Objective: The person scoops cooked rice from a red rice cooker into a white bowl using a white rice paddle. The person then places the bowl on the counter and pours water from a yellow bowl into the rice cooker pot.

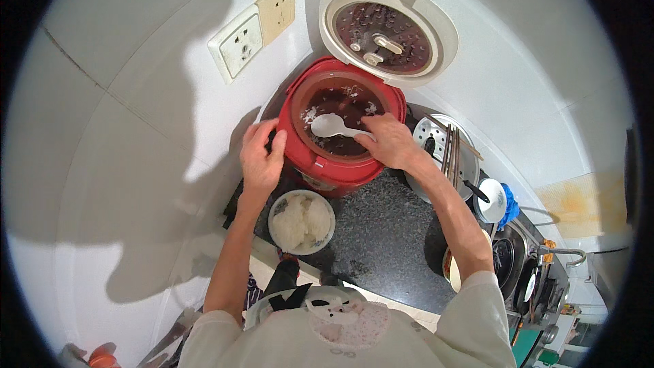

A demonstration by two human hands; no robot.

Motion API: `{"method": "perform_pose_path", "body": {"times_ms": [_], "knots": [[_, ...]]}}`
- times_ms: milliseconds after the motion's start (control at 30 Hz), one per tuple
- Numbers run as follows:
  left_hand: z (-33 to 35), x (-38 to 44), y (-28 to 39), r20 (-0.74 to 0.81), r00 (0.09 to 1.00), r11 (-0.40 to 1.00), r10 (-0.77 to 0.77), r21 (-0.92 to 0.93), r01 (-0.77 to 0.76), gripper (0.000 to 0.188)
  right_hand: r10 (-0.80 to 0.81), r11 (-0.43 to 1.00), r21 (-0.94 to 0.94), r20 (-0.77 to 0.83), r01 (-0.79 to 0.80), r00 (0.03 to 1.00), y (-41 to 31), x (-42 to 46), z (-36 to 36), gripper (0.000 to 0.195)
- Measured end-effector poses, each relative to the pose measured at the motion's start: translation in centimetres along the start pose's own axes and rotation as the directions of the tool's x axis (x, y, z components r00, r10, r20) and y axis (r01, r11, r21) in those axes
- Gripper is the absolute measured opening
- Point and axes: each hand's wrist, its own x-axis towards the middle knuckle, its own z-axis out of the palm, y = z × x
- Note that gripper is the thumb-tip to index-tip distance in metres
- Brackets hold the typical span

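Observation:
My right hand (pixel 391 140) grips the handle of a white rice paddle (pixel 329 126). The paddle's bowl is inside the pot of a red rice cooker (pixel 337 184), where scattered cooked rice grains cling to the dark inner pot (pixel 340 99). At the cooker's left side is my left hand (pixel 260 156), thumb and fingers apart, its fingertips against the red outer edge. The cooker's lid (pixel 439 36) stands raised at the back, wet drops on its inner plate. In front of the cooker, a bowl (pixel 332 227) holds a heap of white rice (pixel 301 222).
Right of the cooker, several chopsticks (pixel 450 151) lie across a perforated metal steamer (pixel 424 130). Beyond are stacked white bowls (pixel 493 199), a blue cloth (pixel 510 209) and a sink with a faucet (pixel 575 253). Wall sockets (pixel 240 43) sit at left above the dark speckled counter (pixel 383 235).

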Motion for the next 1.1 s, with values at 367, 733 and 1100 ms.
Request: {"method": "perform_pose_path", "body": {"times_ms": [367,733,1100], "knots": [[4.8,2.3,-2.2,0.078,0.976,0.917,0.204,0.334,-0.218,0.036,0.055,0.981,-0.193,0.174,-0.021,0.983,0.4,2.7,-1.8,0.02],[4.8,2.2,-3.0,0.034,0.96,0.911,0.278,0.309,-0.275,0.039,-0.099,0.854,-0.495,0.145,0.159,0.984,-0.5,5.9,-4.8,0.009],[4.5,2.2,-3.2,0.069,0.973,0.93,0.218,0.289,-0.229,0.04,-0.226,0.891,-0.31,0.335,0.333,0.915,-0.5,5.7,0.2,0.011]]}}
